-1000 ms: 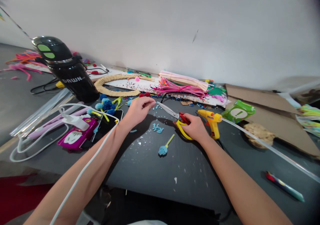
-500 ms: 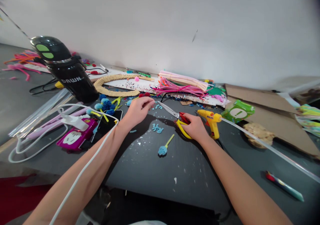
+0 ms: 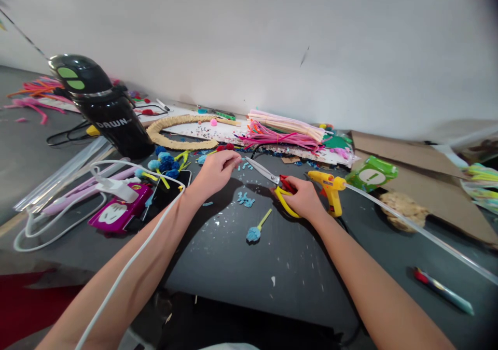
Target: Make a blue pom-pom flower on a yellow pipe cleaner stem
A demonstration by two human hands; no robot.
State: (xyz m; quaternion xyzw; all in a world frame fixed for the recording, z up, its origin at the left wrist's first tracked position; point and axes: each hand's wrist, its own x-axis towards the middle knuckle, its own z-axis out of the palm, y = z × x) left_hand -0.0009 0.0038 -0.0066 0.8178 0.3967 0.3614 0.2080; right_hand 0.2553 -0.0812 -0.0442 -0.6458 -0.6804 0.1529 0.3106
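My right hand [image 3: 301,197] grips a pair of scissors [image 3: 278,180] with red and yellow handles, the blades pointing up and left toward my left hand. The blades look closed. My left hand [image 3: 220,171] is held just left of the blade tips, its fingers pinched together; whatever lies between them is hidden. Small blue cut pieces [image 3: 246,199] lie on the table between the hands, with more bits under the blades. Closer to me rests a blue fuzzy flower [image 3: 253,234] on a short yellow-green stem.
A yellow glue gun [image 3: 329,186] with a long clear glue stick is beside my right hand. To the left stand a black bottle [image 3: 116,127], a magenta power block [image 3: 120,212] and blue pom-poms [image 3: 167,163]. Pink pipe cleaners [image 3: 284,135] lie behind. A white cable crosses my left forearm.
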